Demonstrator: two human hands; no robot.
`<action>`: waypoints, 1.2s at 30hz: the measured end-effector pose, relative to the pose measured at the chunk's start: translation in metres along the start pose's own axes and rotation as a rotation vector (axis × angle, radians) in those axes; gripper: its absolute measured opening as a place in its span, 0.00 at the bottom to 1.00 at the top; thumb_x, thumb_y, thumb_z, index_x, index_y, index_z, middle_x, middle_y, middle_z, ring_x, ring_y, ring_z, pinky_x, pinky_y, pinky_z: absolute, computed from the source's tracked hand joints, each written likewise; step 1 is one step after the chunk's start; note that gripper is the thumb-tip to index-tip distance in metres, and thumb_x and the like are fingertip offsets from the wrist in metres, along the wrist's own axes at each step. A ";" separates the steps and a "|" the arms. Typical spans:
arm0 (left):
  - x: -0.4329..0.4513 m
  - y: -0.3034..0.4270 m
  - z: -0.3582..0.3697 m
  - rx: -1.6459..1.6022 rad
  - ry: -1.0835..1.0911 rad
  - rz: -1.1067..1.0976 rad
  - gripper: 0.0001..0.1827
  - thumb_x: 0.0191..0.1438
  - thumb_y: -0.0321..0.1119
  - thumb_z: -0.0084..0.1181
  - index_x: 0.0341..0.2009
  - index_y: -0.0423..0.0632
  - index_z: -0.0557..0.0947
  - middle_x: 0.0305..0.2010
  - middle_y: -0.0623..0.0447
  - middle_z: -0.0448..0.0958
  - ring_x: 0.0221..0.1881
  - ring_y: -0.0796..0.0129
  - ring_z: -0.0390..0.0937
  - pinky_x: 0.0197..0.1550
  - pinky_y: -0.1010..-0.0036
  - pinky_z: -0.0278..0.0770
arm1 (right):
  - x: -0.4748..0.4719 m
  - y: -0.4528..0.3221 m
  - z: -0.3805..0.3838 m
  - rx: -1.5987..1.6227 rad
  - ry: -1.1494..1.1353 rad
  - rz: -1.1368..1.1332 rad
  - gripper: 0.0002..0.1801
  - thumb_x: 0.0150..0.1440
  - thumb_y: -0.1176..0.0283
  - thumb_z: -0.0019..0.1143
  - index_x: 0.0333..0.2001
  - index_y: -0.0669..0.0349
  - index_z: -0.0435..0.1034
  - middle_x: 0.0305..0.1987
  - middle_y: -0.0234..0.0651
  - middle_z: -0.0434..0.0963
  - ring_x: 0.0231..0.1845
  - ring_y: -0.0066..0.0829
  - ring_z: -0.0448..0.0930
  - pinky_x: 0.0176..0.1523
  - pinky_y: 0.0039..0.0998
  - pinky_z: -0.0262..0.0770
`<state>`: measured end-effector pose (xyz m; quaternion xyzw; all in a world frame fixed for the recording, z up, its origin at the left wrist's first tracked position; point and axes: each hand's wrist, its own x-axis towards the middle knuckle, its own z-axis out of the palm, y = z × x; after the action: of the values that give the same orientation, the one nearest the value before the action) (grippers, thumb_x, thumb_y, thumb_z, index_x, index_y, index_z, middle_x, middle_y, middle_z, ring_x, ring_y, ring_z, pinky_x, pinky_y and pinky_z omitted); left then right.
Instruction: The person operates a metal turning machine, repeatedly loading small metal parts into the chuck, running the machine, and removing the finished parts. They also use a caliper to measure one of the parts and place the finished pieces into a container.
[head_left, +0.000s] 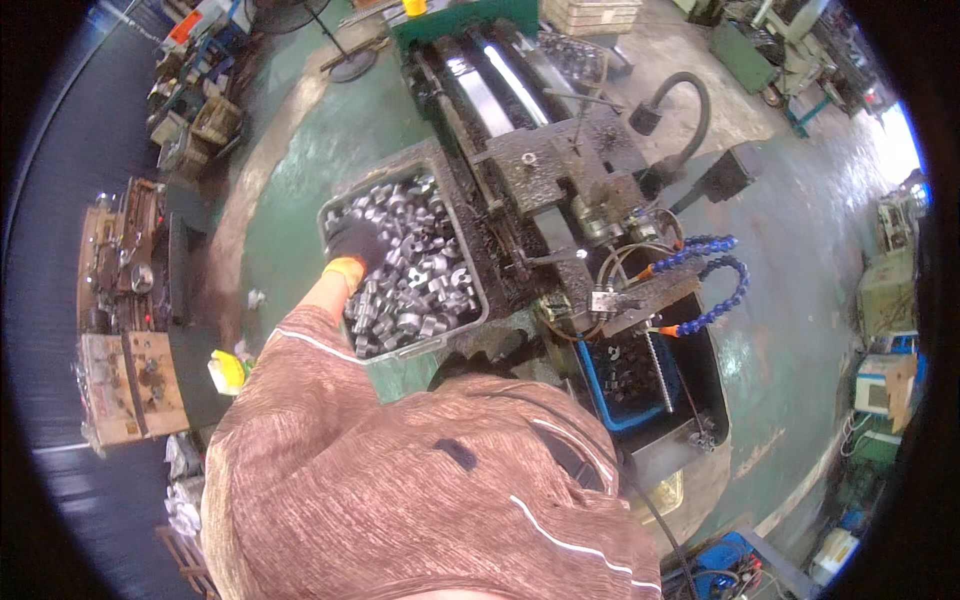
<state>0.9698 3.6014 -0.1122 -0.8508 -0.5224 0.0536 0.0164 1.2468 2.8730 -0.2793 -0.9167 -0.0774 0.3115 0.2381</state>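
Observation:
My left hand (355, 238), in a dark glove with an orange cuff, reaches over the left side of a grey plastic crate (411, 350). Its fingers rest at the heap of small machined metal parts (416, 262) that fills the crate. Whether they grip a part is hidden by the back of the glove. My right hand is out of view. To the right of the crate stands a metalworking machine (540, 169) with bright slide rails and a dark, wet-looking carriage. Blue segmented coolant hoses (724, 296) with orange nozzles curve over its near end.
Below the nozzles, a blue-rimmed bin (626, 424) holds more small parts. A ribbed metal rod (660, 371) slants above it. A pedestal fan's base (352, 66) stands at the far left. Wooden workbenches (135, 386) line the left side. A black cable (660, 517) runs beside my body.

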 end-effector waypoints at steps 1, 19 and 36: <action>0.002 0.002 0.000 0.008 -0.050 -0.014 0.20 0.45 0.48 0.60 0.36 0.47 0.91 0.42 0.35 0.86 0.48 0.37 0.83 0.54 0.46 0.76 | 0.002 0.006 0.000 0.006 0.007 -0.011 0.25 0.67 0.55 0.54 0.57 0.62 0.78 0.55 0.51 0.84 0.57 0.53 0.83 0.60 0.44 0.77; -0.042 0.070 0.032 -0.590 0.424 0.122 0.19 0.53 0.39 0.70 0.46 0.44 0.83 0.44 0.39 0.79 0.49 0.40 0.75 0.56 0.52 0.72 | -0.030 -0.068 -0.029 -0.096 0.001 0.084 0.28 0.66 0.50 0.51 0.59 0.60 0.76 0.60 0.53 0.81 0.62 0.58 0.78 0.66 0.48 0.72; -0.194 0.377 -0.170 -0.842 0.111 1.425 0.14 0.50 0.35 0.67 0.43 0.47 0.83 0.36 0.44 0.77 0.40 0.43 0.76 0.42 0.52 0.74 | -0.010 -0.259 -0.109 1.598 -0.960 -0.312 0.21 0.77 0.55 0.41 0.57 0.57 0.75 0.51 0.31 0.82 0.48 0.25 0.80 0.53 0.29 0.78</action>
<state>1.2354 3.2628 0.0392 -0.9143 0.1671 -0.1911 -0.3156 1.3068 3.0545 -0.0734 -0.2349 -0.0526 0.5810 0.7775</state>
